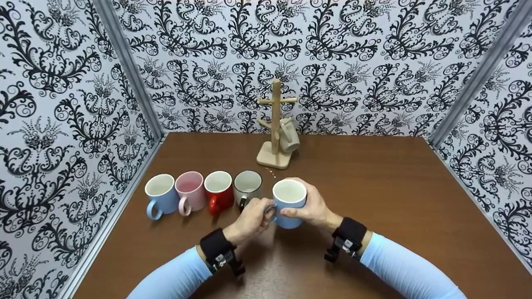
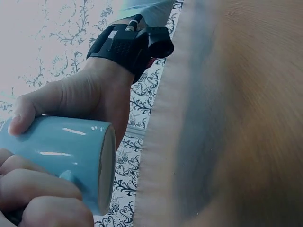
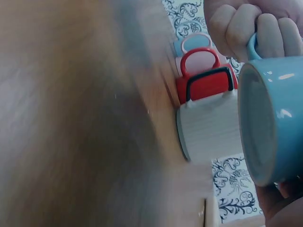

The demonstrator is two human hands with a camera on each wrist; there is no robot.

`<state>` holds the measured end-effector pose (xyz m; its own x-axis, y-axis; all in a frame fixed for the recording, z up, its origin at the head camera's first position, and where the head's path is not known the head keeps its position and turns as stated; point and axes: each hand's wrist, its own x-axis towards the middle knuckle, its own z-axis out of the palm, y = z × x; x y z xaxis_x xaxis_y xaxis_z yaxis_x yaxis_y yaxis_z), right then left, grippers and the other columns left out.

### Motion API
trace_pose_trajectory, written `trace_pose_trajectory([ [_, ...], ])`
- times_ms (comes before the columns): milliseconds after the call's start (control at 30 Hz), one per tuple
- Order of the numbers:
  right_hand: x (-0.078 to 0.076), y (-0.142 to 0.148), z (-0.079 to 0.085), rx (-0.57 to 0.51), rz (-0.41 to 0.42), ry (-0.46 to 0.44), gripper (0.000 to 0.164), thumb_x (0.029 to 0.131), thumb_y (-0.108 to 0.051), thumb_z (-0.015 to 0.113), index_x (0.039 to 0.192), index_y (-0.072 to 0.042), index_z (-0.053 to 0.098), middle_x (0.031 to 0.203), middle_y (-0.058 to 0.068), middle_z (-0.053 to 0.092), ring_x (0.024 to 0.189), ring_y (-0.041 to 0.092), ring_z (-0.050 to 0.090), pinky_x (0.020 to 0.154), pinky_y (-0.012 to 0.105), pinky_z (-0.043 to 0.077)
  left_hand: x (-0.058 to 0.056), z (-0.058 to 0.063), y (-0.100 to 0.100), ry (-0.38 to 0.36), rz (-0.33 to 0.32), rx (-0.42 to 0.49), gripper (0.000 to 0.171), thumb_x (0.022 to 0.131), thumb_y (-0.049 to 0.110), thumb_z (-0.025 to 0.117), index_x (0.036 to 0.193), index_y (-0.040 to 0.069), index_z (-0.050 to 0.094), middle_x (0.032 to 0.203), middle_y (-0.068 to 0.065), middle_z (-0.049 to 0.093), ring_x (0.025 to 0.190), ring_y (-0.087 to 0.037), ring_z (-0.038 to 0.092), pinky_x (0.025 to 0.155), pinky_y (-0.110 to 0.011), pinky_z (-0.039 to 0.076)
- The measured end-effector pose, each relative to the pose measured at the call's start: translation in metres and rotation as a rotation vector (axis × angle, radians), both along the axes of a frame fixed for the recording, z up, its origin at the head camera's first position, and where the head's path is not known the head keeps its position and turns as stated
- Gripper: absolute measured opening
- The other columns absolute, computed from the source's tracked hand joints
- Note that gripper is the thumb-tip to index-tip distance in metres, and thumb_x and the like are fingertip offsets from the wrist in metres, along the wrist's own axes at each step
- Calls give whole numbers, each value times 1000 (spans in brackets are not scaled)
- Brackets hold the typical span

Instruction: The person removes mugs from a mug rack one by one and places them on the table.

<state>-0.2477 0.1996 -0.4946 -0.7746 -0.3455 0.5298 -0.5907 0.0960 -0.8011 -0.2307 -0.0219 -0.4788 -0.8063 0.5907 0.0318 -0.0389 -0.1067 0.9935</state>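
Both my hands hold a light blue mug [image 1: 286,223] with a white inside, roughly upright just right of a row of mugs. My left hand [image 1: 250,220] grips its handle, fingers curled through the loop. Around the mug's far right side wraps my right hand [image 1: 314,205], its thumb across the front. In the left wrist view the mug [image 2: 66,142] shows its glossy wall and its base. The right wrist view shows the mug [image 3: 293,118] with the left fingers curled at the handle. Nearest on the left stands a grey mug [image 1: 244,187] with a dark rim and handle.
The row continues leftward with a red mug [image 1: 223,201], a pink mug [image 1: 194,200] and another blue mug [image 1: 167,201]. Behind stands a wooden mug tree [image 1: 275,139] with a whitish mug [image 1: 289,137] hanging on its right. Patterned walls [image 1: 353,62] border the brown table [image 1: 374,178].
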Motion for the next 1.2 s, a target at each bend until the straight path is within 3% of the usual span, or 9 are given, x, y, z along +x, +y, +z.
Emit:
trace_pose_trajectory([
  [267,3,12,3,87,30,-128,74,75,-13,94,141,-5,60,124,9,72,111,25,69,99,37,55,1,-6,4,10,60,35,49,105,21,42,57,15,35,49,12,30,40,-2,23,37,-19,19],
  [433,5,23,-2,172,1,-170,81,75,-16,96,145,-5,58,125,9,71,110,25,69,93,40,58,1,-4,4,11,80,61,50,105,22,44,56,15,34,49,10,30,40,-3,23,37,-20,19],
  [667,7,31,-5,221,10,-180,79,78,-18,95,145,-5,57,125,11,71,104,27,71,82,47,63,0,-5,4,30,110,20,51,105,22,45,56,14,37,48,9,33,39,-3,25,37,-20,21],
  [833,6,33,-6,280,-4,-138,76,78,-22,95,143,-6,59,124,8,72,103,23,71,83,52,62,0,-8,6,26,128,4,50,104,23,47,56,15,37,48,10,32,40,-3,24,37,-20,20],
  [1033,6,37,-4,339,-3,-139,75,78,-26,95,142,-6,60,121,7,73,100,22,71,82,48,62,1,-9,7,30,142,23,50,105,20,47,56,14,36,49,10,31,41,-3,23,38,-20,19],
  [1200,8,42,-7,378,6,-176,71,78,-26,95,137,-4,63,116,10,74,97,36,73,81,51,63,1,-8,7,77,171,-2,51,105,18,46,55,14,35,48,10,31,41,-4,23,39,-21,18],
])
